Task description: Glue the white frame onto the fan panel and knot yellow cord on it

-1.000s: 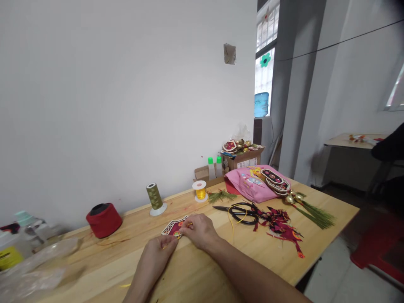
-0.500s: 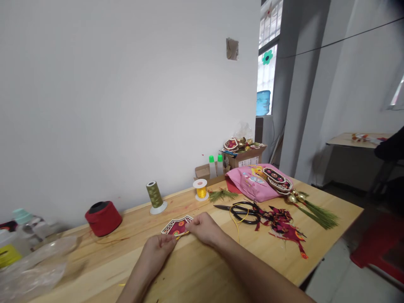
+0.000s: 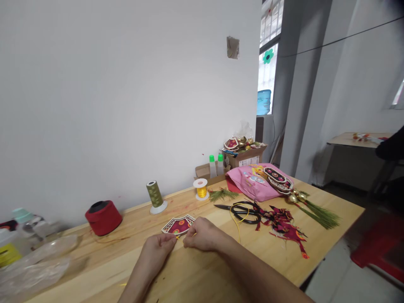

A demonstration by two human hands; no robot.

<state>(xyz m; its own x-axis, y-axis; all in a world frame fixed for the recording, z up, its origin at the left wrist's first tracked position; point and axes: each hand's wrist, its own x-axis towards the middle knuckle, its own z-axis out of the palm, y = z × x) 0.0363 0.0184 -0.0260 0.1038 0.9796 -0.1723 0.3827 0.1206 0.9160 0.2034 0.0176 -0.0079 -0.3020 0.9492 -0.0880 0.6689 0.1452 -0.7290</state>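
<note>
A fan-shaped ornament (image 3: 178, 225), with a pale cut-out frame and dark red patterned fabric, lies on the wooden table in front of me. Yellow cord (image 3: 178, 238) shows at its lower edge, between my hands. My left hand (image 3: 160, 247) pinches this cord just below the ornament. My right hand (image 3: 202, 235) is closed in a pinch at the lower right of the ornament, at the other side of the cord; its fingertips partly hide what they hold. To the right, black-handled scissors (image 3: 249, 212) lie with a loop of yellow cord over them.
Behind the ornament stand a green thread cone (image 3: 154, 195), a yellow cord spool (image 3: 201, 190) and a red thread cone (image 3: 103, 217). Fabric scraps (image 3: 288, 229), a pink bag (image 3: 249, 181) and tasselled ornaments (image 3: 279, 179) are at the right. Plastic bags (image 3: 41, 263) lie at left.
My right hand has moved slightly down, off the ornament's right edge, uncovering more of it. My left hand stays nearly in place.
</note>
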